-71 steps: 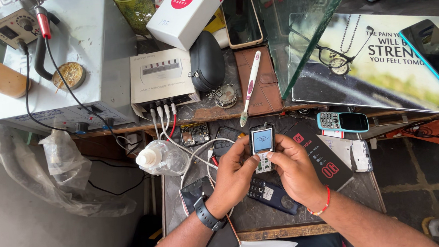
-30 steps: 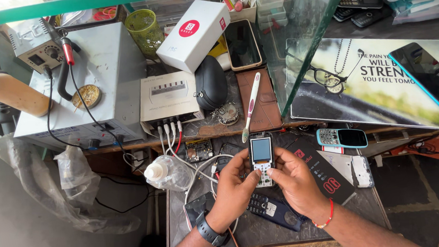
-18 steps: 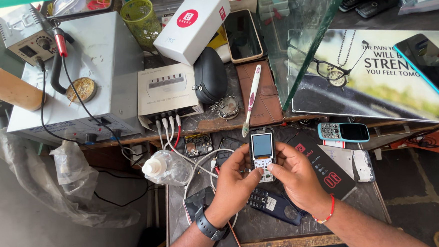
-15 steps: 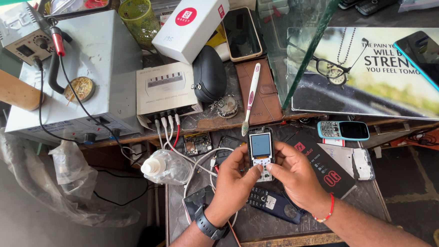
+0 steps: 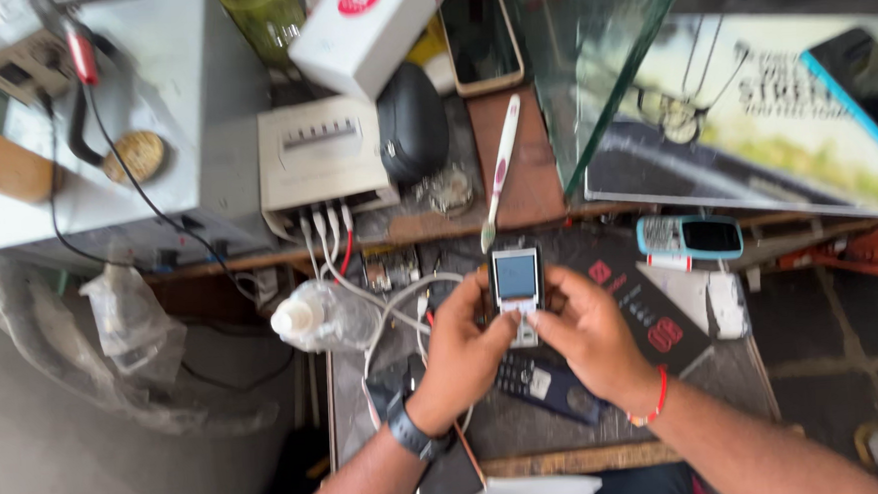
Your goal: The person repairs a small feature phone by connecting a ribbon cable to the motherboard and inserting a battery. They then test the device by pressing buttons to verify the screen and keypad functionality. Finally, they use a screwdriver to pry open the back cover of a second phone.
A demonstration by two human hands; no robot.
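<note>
Both hands meet over the middle of the workbench, clamped on a small white bar-shaped keypad phone with a lit blue screen (image 5: 516, 285). The left hand (image 5: 464, 351), with a dark watch on its wrist, grips the phone's lower left side, while the right hand (image 5: 586, 332), with a red thread at its wrist, closes on the lower right side, the thumb pressing the keypad. The phone stands upright between them, its screen clear above the fingertips.

Just below the hands a dark blue keypad phone (image 5: 546, 387) lies flat on the bench. A flat black box with red marks (image 5: 640, 305) sits just beside the right hand. To the left of the left hand a clear plastic bottle with a white cap (image 5: 322, 316) lies on its side amid white and red cables. Right of the box rests a light blue keypad phone (image 5: 689, 236).

Above the held phone a white and pink toothbrush (image 5: 498, 179) lies on the brown shelf, near a beige power unit (image 5: 322, 163) and a black rounded case (image 5: 413, 123). Farther up are a white carton with a red disc (image 5: 367, 25) and a black smartphone (image 5: 480, 34).
</note>
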